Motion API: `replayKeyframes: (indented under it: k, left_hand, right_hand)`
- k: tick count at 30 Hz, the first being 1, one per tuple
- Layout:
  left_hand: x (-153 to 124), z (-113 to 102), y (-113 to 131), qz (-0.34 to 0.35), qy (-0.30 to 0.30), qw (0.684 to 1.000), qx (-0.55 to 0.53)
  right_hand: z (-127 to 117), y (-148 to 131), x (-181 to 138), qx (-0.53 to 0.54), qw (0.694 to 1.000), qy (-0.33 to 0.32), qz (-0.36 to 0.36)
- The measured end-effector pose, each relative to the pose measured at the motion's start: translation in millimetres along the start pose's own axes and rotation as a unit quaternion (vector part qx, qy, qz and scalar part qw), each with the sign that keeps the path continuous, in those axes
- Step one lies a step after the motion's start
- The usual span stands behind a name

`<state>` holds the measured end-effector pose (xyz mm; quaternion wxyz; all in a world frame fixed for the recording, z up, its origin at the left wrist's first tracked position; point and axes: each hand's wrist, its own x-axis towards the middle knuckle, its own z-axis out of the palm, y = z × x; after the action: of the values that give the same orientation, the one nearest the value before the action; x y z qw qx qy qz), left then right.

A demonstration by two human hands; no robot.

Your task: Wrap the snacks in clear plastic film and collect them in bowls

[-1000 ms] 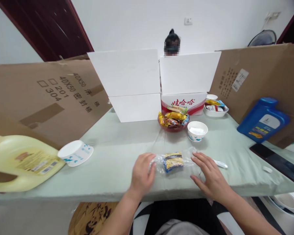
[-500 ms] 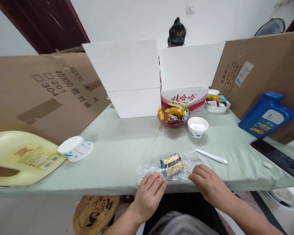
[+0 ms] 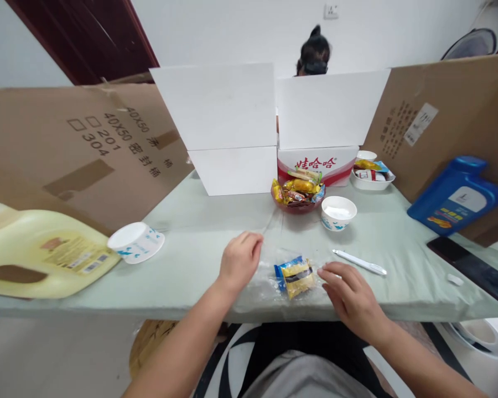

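Note:
Two small snack packets, a yellow one with a dark band [image 3: 299,279] and a blue one [image 3: 281,272], lie on a sheet of clear plastic wrap [image 3: 255,292] near the table's front edge. At the wrap's far left corner, my left hand [image 3: 239,257] is closed, thumb and fingers pinching the raised film. My right hand [image 3: 351,293] rests just right of the packets, its fingers loosely bent and thumb apart. Whether its fingertips touch the film's right edge is hard to see. A white capped pen or cutter [image 3: 360,262] lies beyond the right hand.
Behind stand a red bowl of wrapped snacks [image 3: 299,209], a paper bowl [image 3: 338,221] and white boxes [image 3: 232,171]. A yellow jug [image 3: 66,254] and a tipped paper bowl [image 3: 136,243] are left; a blue bottle [image 3: 456,193] and phone [image 3: 473,271] right. A person's head [image 3: 314,52] shows behind.
My left hand has moved away from me to the film's far left corner, lifting it. The wrap's left side shifted, and more of the blue packet shows. The right hand rose slightly, its fingers opening.

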<state>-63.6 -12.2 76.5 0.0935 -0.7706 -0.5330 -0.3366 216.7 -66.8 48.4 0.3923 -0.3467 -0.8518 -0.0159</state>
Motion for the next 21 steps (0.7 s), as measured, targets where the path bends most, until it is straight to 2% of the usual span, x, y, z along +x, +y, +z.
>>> replayKeyframes:
  k: [2,3,5,6,8,9,12,14,18,21]
  left_hand:
    - [9,2,-2,-0.048,0.04,0.995,0.073]
    - [9,3,1,-0.059,0.064,0.991,0.1]
    - [2,4,11,-0.048,0.083,0.991,0.099]
    - [-5,5,17,-0.031,0.065,0.995,0.071]
    - [-19,6,31,-0.006,-0.032,0.999,0.002]
    - [-26,6,37,-0.007,-0.09,0.996,-0.011]
    - [-44,9,48,-0.04,-0.235,0.971,0.027]
    - [-55,12,52,-0.063,-0.287,0.954,0.066]
    - [-74,20,53,-0.088,-0.345,0.927,0.117]
    - [-77,25,50,-0.106,-0.383,0.907,0.139]
  right_hand:
    - [-1,-4,2,0.036,0.998,0.046,-0.008]
    - [-1,-6,3,0.056,0.997,0.037,-0.021]
    - [3,-7,4,0.082,0.994,-0.04,-0.052]
    - [7,-5,6,0.085,0.99,-0.094,-0.059]
    - [16,1,12,0.073,0.98,-0.177,-0.05]
    - [21,6,18,0.062,0.977,-0.199,-0.034]
    - [34,19,39,0.048,0.969,-0.243,0.008]
    - [40,24,53,0.066,0.952,-0.299,0.008]
    - [52,31,72,0.084,0.907,-0.413,-0.013]
    - [58,33,80,0.069,0.886,-0.458,-0.012]
